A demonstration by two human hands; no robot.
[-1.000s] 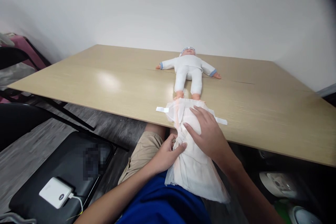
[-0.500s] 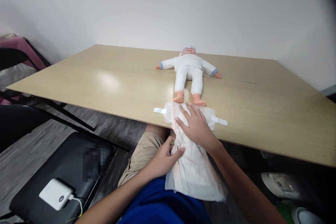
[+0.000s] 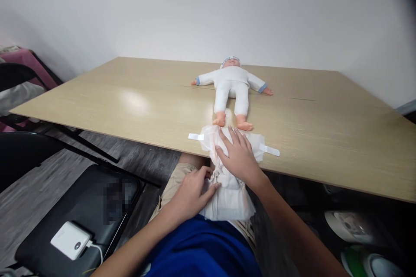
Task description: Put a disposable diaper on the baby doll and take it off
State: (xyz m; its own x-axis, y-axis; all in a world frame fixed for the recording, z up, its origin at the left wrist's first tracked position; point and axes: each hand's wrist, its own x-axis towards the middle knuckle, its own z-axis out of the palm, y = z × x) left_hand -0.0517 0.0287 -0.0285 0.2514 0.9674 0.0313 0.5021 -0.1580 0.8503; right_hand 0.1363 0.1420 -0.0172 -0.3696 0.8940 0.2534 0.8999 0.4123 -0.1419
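Observation:
A white diaper [image 3: 227,205] lies opened out, its taped end on the table's near edge and its other end hanging down over my lap. My right hand [image 3: 238,158] rests flat on the upper part, fingers spread. Along the left side, my left hand [image 3: 196,190] grips the diaper's gathered edge between thumb and fingers. Two fastening tabs stick out, a left tab [image 3: 196,137] and a right tab [image 3: 272,151]. Just beyond the diaper, a baby doll [image 3: 231,78] in white clothes lies on its back, feet toward me.
The wooden table [image 3: 146,117] meets a white wall [image 3: 195,13]. To my left, a black chair seat [image 3: 107,238] holds a white power bank [image 3: 71,240] with a cable and a blurred-out item. Other objects sit below the table on the right.
The diaper's lower end has drawn up and looks shorter over my lap. My left hand has shifted slightly left along its edge; my right hand stays flat on top.

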